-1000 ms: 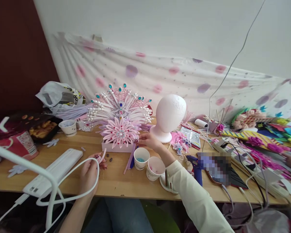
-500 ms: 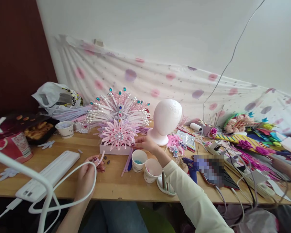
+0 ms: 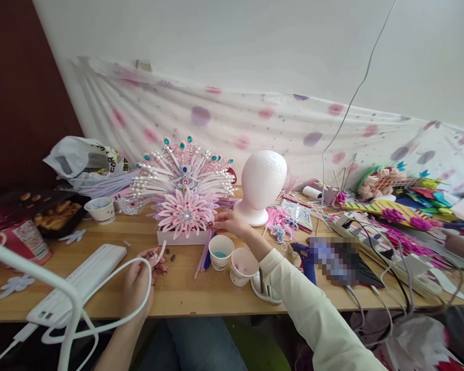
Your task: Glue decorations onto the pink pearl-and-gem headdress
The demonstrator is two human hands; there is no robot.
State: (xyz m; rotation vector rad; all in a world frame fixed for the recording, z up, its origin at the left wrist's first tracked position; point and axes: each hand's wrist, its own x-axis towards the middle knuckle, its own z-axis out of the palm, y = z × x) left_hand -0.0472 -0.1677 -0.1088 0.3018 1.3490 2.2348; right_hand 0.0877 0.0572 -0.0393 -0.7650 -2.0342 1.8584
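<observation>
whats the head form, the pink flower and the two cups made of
Head form: likely white foam, matte, with a dimpled patch on top. Flower: seemingly thin pink craft foam or card cut into petals, matte, dotted with glossy pearl beads. Cups: probably paper, white, rolled rims.

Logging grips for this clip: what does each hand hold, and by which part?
Left hand pinches a small pink strip at its lower end. Right hand touches the pink flower headpiece at its right edge; grip unclear.
</observation>
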